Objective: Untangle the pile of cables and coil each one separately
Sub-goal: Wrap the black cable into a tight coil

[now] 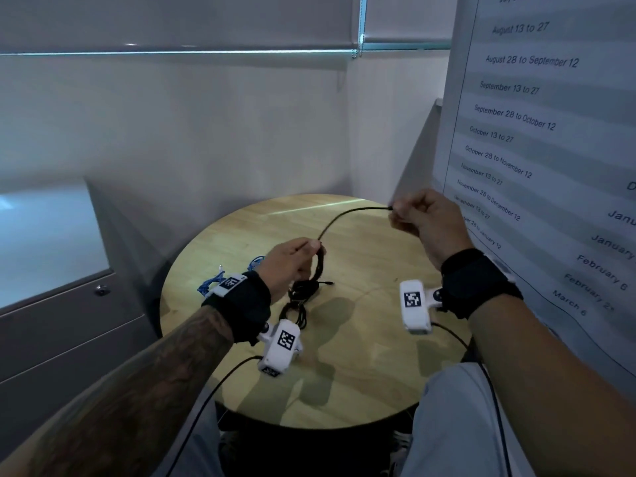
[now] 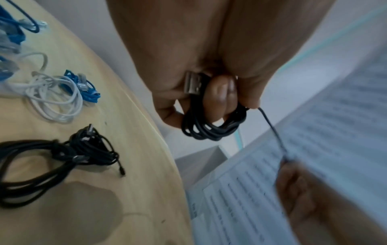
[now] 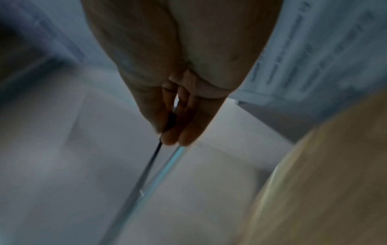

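Office (wall date schedule, cabinet)

The right hand extends away from the camera, fingers curled. The thumb and fingertips pinch a thin black cable, which exits below the fingertips and runs toward the lower left, blurring out. The rounded edge of the wooden counter occupies the lower right. A printed sheet, text illegible, fills the upper right.
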Demonstrator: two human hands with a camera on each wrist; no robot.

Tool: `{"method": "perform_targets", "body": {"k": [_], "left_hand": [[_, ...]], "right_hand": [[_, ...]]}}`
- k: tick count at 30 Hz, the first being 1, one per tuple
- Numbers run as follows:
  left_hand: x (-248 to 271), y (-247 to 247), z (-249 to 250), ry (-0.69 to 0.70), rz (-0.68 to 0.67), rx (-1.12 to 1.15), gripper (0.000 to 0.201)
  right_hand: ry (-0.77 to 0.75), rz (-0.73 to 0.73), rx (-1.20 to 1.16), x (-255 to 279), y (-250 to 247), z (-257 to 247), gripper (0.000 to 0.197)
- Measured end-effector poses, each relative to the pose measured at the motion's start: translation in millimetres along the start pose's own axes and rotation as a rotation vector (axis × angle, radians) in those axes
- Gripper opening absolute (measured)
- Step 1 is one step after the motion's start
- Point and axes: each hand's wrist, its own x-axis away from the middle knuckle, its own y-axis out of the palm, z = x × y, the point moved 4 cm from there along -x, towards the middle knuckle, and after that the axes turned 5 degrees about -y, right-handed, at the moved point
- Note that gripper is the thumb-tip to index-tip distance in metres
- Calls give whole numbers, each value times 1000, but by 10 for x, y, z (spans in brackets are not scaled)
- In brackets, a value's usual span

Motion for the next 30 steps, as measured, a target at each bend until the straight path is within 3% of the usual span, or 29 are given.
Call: {"method": "perform_targets", "body": {"k": [4, 6, 15, 19, 23, 25, 30], "left_hand": [[-69, -76, 130, 54, 38, 84, 25], [-87, -17, 167, 56, 8, 116, 25], [-62, 128, 96, -98, -132, 260, 27], [-15, 139, 59, -168, -164, 323, 27], [-24, 121, 46, -125, -108, 348, 26], [-20, 134, 36, -121, -87, 350, 25], [-24, 208, 49, -138, -125, 439, 20]], "right_hand": [[70, -323, 431, 233, 129, 357, 24], [109, -417, 468, 361, 279, 482, 17], [334, -102, -46, 522, 711, 573, 15], [355, -123, -63, 596, 801, 584, 17], [294, -244, -54, 680, 858, 513, 44], [242, -312, -7, 715, 900, 467, 47], [173, -224, 19, 701, 930, 426, 42]]}}
